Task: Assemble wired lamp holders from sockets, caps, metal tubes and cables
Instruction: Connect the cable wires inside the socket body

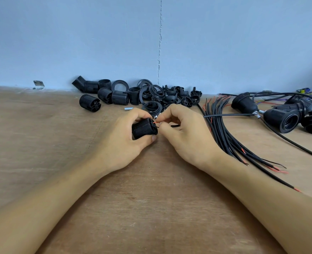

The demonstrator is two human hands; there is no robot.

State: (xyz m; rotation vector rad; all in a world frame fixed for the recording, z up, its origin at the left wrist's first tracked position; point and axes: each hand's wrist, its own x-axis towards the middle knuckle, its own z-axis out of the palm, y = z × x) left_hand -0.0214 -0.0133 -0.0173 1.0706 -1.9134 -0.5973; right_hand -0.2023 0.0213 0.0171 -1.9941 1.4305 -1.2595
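Gripping a black ribbed socket (144, 129) with fingers and thumb curled round its body, the left hand (122, 142) holds it just above the table (151, 198). The socket's long axis runs sideways, with its wiring end turned toward the other hand. The right hand (186, 138) is immediately beside that end, thumb and forefinger pinching a thin red wire (156, 122) whose bare tip points straight at the socket's end face. It touches or nearly touches; I cannot tell whether it has entered a terminal. From that pinch one black cable (228, 115) trails away on the side opposite the socket.

To my eye, the next move is a short push along the socket's axis, and the right hand is the one to make it.

Beyond the two grips I count seven loose sockets (104, 95), one bare metal tube (129, 108), and a heap of caps (186, 101) and rings (120, 86) too tangled to number. Past the right hand lies one bundle of spare cables (223, 138), perhaps a dozen. Farther out that way are at least three finished holders (282, 121).
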